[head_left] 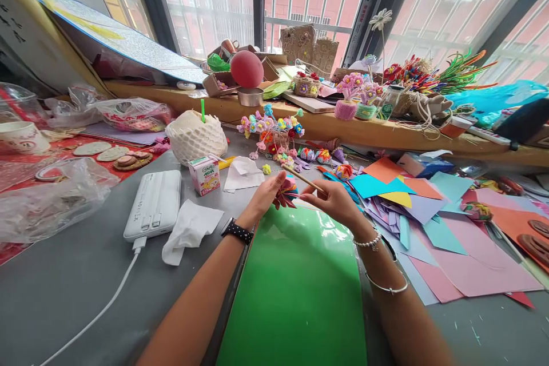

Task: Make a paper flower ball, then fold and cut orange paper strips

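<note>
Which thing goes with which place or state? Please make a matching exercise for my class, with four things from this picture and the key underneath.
Things
1. power bank
2. folded paper
3. thin stick
4. flat board

Places or states
A. held in the right hand
B. shiny green
C. held in the left hand
D. white, with a cable plugged in

Pairs: 1-D, 2-C, 3-A, 4-B
</note>
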A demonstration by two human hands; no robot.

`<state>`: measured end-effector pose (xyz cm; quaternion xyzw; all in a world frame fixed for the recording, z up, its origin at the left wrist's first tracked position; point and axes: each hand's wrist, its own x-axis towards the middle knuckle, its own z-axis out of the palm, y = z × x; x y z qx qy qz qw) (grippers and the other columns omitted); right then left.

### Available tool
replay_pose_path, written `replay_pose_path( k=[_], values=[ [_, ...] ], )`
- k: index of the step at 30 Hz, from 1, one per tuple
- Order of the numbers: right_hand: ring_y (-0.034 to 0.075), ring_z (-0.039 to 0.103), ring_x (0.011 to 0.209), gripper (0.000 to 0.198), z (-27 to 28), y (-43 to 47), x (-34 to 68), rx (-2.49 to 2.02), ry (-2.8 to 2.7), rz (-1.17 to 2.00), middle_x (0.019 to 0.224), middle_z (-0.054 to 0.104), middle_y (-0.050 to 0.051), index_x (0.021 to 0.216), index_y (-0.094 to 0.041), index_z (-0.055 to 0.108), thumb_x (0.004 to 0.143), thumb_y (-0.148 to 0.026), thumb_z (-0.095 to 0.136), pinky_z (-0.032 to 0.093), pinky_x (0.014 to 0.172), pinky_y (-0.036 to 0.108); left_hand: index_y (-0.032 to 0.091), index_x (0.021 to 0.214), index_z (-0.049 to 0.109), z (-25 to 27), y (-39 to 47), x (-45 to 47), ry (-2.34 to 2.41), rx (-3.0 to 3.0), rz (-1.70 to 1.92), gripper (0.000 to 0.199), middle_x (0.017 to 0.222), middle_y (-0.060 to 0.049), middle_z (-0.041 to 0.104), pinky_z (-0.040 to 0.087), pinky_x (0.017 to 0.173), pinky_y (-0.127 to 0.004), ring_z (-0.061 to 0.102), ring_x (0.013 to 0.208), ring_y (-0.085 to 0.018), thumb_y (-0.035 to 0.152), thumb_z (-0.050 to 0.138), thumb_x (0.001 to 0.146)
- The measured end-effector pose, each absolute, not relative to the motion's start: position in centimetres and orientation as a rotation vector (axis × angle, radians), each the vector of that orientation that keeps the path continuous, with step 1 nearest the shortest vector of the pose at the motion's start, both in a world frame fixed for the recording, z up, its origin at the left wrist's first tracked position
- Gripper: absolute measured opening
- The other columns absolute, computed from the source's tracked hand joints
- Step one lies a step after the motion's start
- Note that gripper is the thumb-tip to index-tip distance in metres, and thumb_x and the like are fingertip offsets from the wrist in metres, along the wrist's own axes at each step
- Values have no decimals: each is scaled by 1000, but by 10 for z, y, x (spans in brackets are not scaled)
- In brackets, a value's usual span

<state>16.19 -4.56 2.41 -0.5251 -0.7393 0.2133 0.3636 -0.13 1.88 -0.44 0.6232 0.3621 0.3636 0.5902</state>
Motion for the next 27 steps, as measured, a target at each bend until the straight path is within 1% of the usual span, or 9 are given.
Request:
replay_pose_path(
  k=[2, 4, 8, 13, 16, 20, 23, 25, 27],
  values=[
    [7, 27, 45, 26, 23, -45, 162, -1401, -1889, 528, 49, 38, -5, 70, -14, 61, 75, -40, 56, 21, 42, 21, 14, 73, 47, -4, 19, -1, 835, 1457, 856, 57, 64, 0, 54, 32, 32, -17, 54, 43, -9, 69, 39, 66],
    [7, 28, 45, 27, 23, -45, 162, -1436, -1874, 537, 47, 37, -5, 69, -14, 61, 74, -40, 56, 21, 41, 21, 14, 75, 46, -4, 19, 0, 847, 1482, 873, 55, 65, 0, 55, 32, 32, -16, 55, 43, -10, 68, 40, 66],
    [7, 28, 44, 29, 25, -46, 159, -1444, -1902, 578, 46, 38, -5, 64, -14, 61, 73, -42, 56, 20, 41, 21, 14, 75, 46, -8, 20, -1, 879, 1541, 900, 53, 62, 0, 54, 32, 31, -16, 51, 40, -8, 66, 41, 68],
    [6, 28, 42, 33, 26, -45, 153, -1482, -1913, 612, 42, 39, -5, 57, -13, 62, 72, -42, 57, 20, 41, 21, 14, 78, 49, -10, 19, -1, 916, 1584, 896, 50, 67, -3, 60, 31, 31, -17, 46, 38, -6, 62, 41, 71],
    [6, 29, 42, 35, 23, -45, 151, -1465, -1933, 661, 43, 41, -4, 58, -14, 63, 75, -43, 54, 20, 42, 21, 14, 77, 50, -8, 18, -1, 945, 1627, 912, 46, 62, 0, 58, 30, 33, -17, 42, 36, -5, 60, 43, 71],
    [6, 31, 42, 38, 20, -45, 151, -1420, -1962, 684, 45, 43, -3, 59, -14, 62, 79, -42, 47, 21, 42, 21, 14, 70, 51, -6, 18, -2, 1004, 1688, 919, 44, 49, 5, 48, 28, 35, -17, 38, 36, -5, 58, 44, 72],
    [6, 29, 41, 36, 18, -44, 150, -1435, -1942, 647, 43, 42, -4, 56, -14, 60, 79, -39, 48, 20, 41, 21, 15, 72, 51, -8, 18, -2, 1010, 1716, 892, 43, 46, 6, 45, 32, 38, -18, 41, 37, -7, 57, 41, 74],
    [7, 32, 42, 34, 17, -42, 151, -1458, -1884, 573, 44, 44, -3, 55, -14, 59, 78, -37, 49, 22, 42, 21, 15, 81, 51, -9, 19, -2, 1031, 1752, 913, 43, 56, 2, 52, 38, 44, -20, 50, 45, -9, 56, 39, 76],
    [7, 35, 43, 32, 15, -40, 153, -1488, -1817, 490, 45, 47, -2, 54, -14, 57, 78, -35, 49, 24, 43, 20, 15, 92, 50, -8, 18, -3, 1077, 1811, 986, 42, 79, -4, 59, 44, 53, -23, 57, 61, -13, 53, 42, 76]
  ],
)
